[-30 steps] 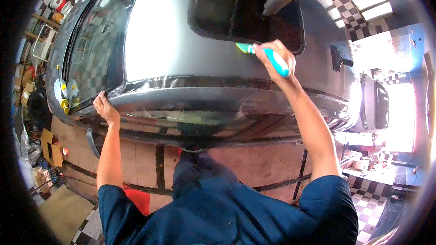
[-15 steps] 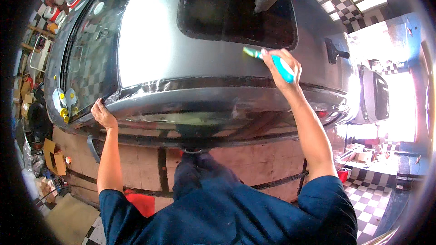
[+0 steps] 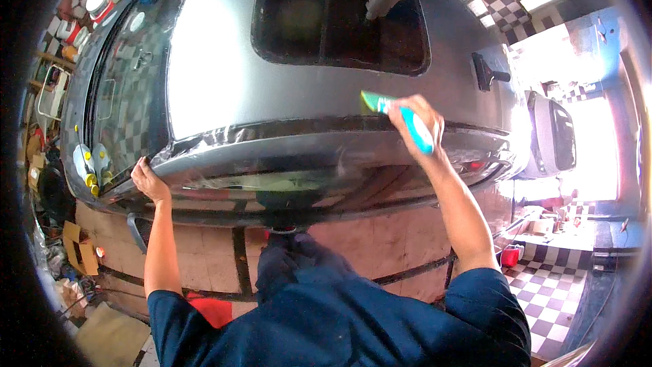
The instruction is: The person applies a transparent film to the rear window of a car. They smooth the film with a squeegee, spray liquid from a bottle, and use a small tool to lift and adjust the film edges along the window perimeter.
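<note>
So over on the left we're pinning the clear film (image 3: 204,146) with our left hand (image 3: 149,182), fingers curled over the edge of the grey car roof (image 3: 224,88) right by the corner of the windshield (image 3: 122,109). The film is running as a long strip along the roof's near edge, left to right across the view, wrinkled at our left-hand end and looking flatter toward the middle.

Moving right, we're gripping a teal squeegee (image 3: 401,117) in our right hand (image 3: 415,122), fingers wrapped tight around the handle, blade end pointing left and slightly up toward the dark sunroof (image 3: 339,20). It's lying roughly along the same line as the film strip, and the blade looks to be touching the roof just above the film's upper edge. The right hand is the one nearer the sunroof, while the left is well apart at the far corner.
</note>
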Demonstrator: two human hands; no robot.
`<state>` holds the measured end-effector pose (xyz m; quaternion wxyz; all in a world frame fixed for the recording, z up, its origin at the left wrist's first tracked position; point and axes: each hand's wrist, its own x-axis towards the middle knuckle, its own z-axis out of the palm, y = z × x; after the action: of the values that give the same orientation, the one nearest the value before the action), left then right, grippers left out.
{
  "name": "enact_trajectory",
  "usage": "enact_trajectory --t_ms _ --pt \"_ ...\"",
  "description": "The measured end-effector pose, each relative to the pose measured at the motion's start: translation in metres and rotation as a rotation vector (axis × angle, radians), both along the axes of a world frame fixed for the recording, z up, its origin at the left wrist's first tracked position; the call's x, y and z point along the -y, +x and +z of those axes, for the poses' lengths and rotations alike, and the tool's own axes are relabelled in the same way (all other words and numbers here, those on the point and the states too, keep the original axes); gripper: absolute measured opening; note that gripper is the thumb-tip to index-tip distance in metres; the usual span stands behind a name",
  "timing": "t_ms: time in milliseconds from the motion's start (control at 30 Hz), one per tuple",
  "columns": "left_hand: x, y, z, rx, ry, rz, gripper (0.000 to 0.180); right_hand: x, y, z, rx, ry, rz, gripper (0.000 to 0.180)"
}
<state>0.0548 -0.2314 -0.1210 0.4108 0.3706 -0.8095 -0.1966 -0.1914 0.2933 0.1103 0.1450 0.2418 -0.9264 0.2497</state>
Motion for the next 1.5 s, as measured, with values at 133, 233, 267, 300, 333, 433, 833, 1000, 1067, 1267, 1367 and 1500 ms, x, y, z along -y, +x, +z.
enact_trajectory --t_ms 133,233,267,300,333,433,833,1000,1067,1267,1367,1500 --pt "-0.006 -0.003 0.002 -0.055 -0.001 -0.007 0.030 0.012 -0.001 0.034 0.279 -0.098 -0.080 0.036" --pt "-0.005 -0.006 0.003 -0.058 -0.035 -0.017 0.028 0.063 -0.044 0.043 0.063 -0.126 -0.148 0.041" --pt "-0.005 -0.008 0.005 -0.052 -0.042 -0.016 0.028 0.085 -0.053 0.044 0.011 -0.131 -0.121 0.040" --pt "-0.005 -0.010 0.006 -0.048 -0.053 -0.015 0.029 0.104 -0.060 0.041 -0.042 -0.139 -0.095 0.039" --pt "-0.005 -0.012 0.006 -0.060 0.010 -0.020 0.029 0.115 -0.066 0.028 -0.086 -0.085 -0.053 0.038" --pt "-0.006 -0.009 0.010 -0.064 -0.010 -0.022 0.029 0.134 -0.040 -0.011 -0.274 0.046 0.112 0.036" --pt "-0.012 -0.005 0.012 -0.024 -0.007 0.021 0.030 0.152 -0.041 0.047 0.117 -0.142 0.013 0.043" --pt "-0.010 -0.011 0.013 -0.033 0.035 0.008 0.031 0.185 -0.095 0.017 -0.048 0.060 0.079 0.048" --pt "-0.008 -0.009 0.014 -0.033 0.002 0.002 0.030 0.192 -0.073 -0.003 -0.156 0.265 0.203 0.029" --pt "-0.012 -0.006 0.011 -0.006 0.027 0.053 0.029 0.191 0.021 0.007 -0.003 0.282 0.426 0.038" --pt "-0.011 -0.006 0.007 0.004 -0.014 0.051 0.028 0.194 0.009 0.012 -0.030 0.195 0.443 0.040" --pt "-0.016 -0.009 0.016 0.004 0.011 0.037 0.028 0.216 -0.066 0.043 0.029 0.002 0.126 0.056"
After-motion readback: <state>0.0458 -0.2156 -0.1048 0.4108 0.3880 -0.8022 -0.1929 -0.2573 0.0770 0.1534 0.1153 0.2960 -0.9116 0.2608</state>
